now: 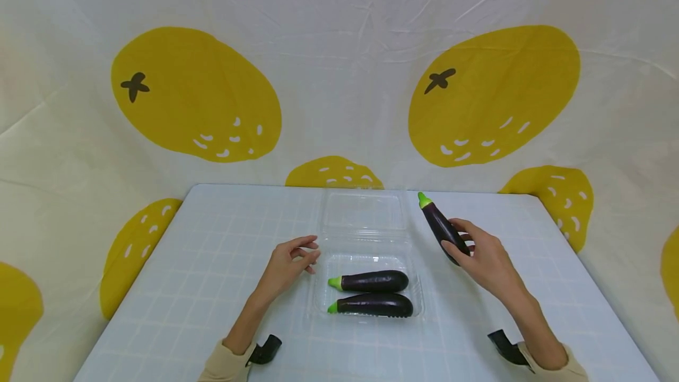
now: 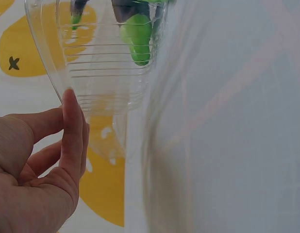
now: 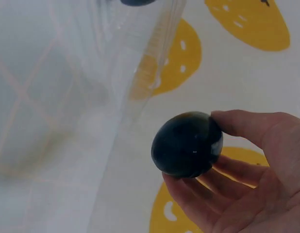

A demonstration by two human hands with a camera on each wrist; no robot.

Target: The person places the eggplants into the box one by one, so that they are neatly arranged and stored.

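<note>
My right hand (image 1: pixel 490 261) grips an eggplant (image 1: pixel 444 229) round its thick end, with the thumb on one side and the fingers on the other. The eggplant's green stem points up and away to the left, and its rounded dark end (image 3: pixel 187 144) faces the right wrist camera. Two more eggplants, an upper one (image 1: pixel 373 281) and a lower one (image 1: pixel 374 305), lie side by side in a clear plastic clamshell box (image 1: pixel 419 302), stems to the left. Beside the box's left edge is my left hand (image 1: pixel 283 264), fingers loosely bent, a fingertip right at the rim in the left wrist view.
The box's clear lid (image 1: pixel 364 211) lies opened back toward the far edge of the table (image 1: pixel 239 223), which has a pale checked surface. Behind it hangs a white cloth (image 1: pixel 339 75) printed with large yellow fruit.
</note>
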